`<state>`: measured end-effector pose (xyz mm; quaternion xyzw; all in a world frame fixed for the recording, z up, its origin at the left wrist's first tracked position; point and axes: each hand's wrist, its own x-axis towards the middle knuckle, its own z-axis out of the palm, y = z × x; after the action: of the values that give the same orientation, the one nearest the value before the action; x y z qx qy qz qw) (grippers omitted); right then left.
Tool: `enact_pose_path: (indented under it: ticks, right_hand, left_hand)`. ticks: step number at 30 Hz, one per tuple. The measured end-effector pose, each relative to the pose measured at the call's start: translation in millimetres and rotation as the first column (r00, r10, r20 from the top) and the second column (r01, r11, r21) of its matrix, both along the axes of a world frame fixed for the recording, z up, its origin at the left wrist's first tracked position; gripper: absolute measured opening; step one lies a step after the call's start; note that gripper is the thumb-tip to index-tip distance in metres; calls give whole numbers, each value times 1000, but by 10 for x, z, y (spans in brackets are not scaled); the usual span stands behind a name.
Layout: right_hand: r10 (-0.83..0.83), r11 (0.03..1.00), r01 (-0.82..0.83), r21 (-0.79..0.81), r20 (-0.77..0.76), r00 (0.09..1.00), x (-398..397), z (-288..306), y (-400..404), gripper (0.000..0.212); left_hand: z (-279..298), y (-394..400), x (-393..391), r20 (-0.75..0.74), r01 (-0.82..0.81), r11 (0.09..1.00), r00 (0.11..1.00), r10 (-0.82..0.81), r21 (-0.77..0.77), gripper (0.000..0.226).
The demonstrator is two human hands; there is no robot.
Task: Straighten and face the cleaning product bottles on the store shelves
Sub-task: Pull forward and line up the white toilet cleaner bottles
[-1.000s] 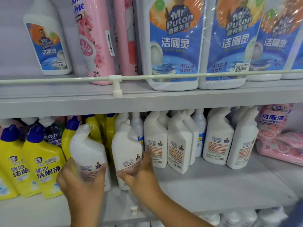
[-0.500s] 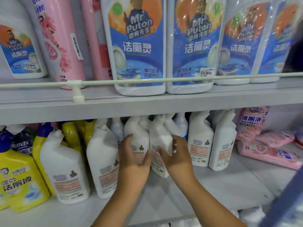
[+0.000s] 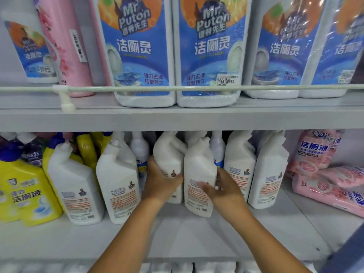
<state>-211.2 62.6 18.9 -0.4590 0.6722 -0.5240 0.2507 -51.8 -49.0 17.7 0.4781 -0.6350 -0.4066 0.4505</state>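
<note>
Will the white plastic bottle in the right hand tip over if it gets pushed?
Probably, fairly easily: the white plastic bottle is tall and narrow with a bent neck. It looks stiff, likely heavy if full. The right hand steadies it, and neighbouring bottles might catch it.

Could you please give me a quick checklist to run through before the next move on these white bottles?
1. Left hand grips its white bottle: ok.
2. Right hand holds the next bottle: ok.
3. Front labels facing out on the held bottles: not ok, back labels show.
4. Held bottles upright: not ok, both lean.
5. Bare shelf in front for pulling forward: ok.
6. Bottles behind will stay standing: cannot tell, mostly hidden.
</note>
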Motion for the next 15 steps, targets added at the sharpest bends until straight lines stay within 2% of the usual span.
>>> enact_pose_path:
  ticks: [4, 7, 11, 15]
  right_hand:
    - [91, 996, -91, -3, 84, 992, -54, -150, 7, 40]
    - [113, 993, -109, -41, 116, 987, -14, -199, -7, 41]
    - [137, 989, -127, -76, 141, 980, 194, -159, 6, 41]
    - [335, 941, -333, -53, 51, 941, 521, 29, -42, 47]
  left_hand:
    - [-53, 201, 12, -25, -94, 996, 995, 94, -4, 95]
    - [-88, 500, 167, -83, -124, 984, 990, 114, -128, 92]
    - [59, 901, 657, -182, -200, 957, 970, 163, -209, 106]
    - [251, 922, 1361, -197, -371, 899, 923, 330, -234, 109]
